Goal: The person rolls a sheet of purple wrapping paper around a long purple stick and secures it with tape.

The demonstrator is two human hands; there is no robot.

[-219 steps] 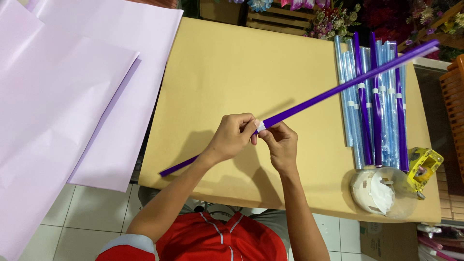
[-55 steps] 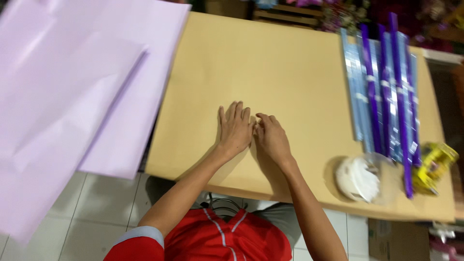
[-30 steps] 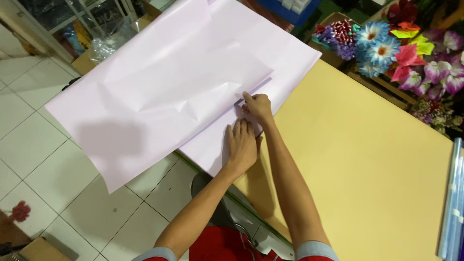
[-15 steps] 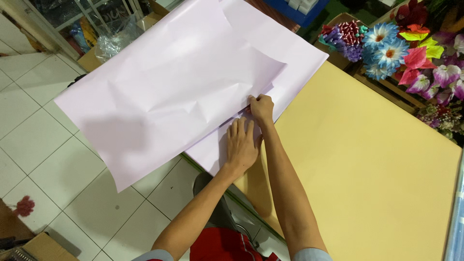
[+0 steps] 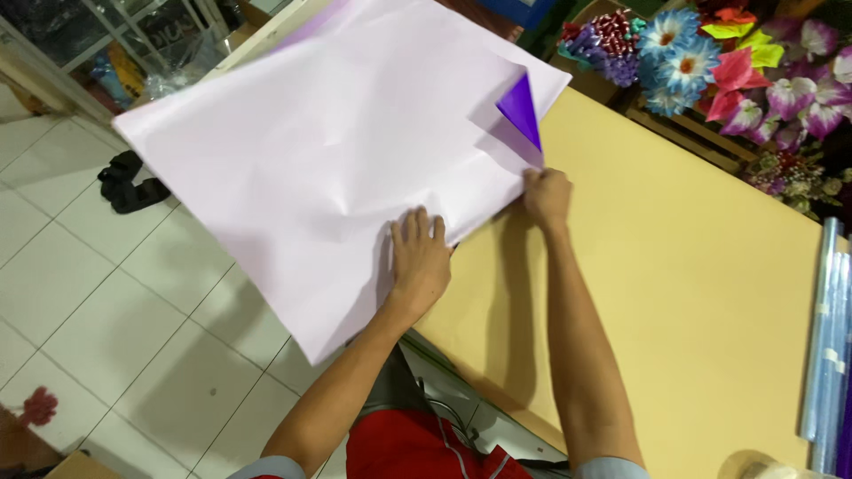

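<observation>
Large pale lilac paper sheets [image 5: 337, 160] lie stacked over the left end of a tan table [image 5: 692, 266] and hang past its edge over the floor. My left hand [image 5: 420, 259] rests flat on the top sheet near its lower edge, fingers spread. My right hand [image 5: 546, 195] pinches the sheet's right corner at the table surface. Just above that hand a corner [image 5: 522, 110] is folded up and shows a deep purple underside.
Artificial flowers [image 5: 710, 62] in blue, pink, purple and yellow stand behind the table at top right. Rolled blue and clear wrapped tubes [image 5: 830, 346] lie along the right edge. White tiled floor [image 5: 106, 293] lies to the left, with a dark object [image 5: 129, 182] on it.
Earlier both hands taped a purple rolled tube, then lay empty on the table. The view swung left to the paper. Since half a second ago the hands moved apart and a purple corner flipped up.
</observation>
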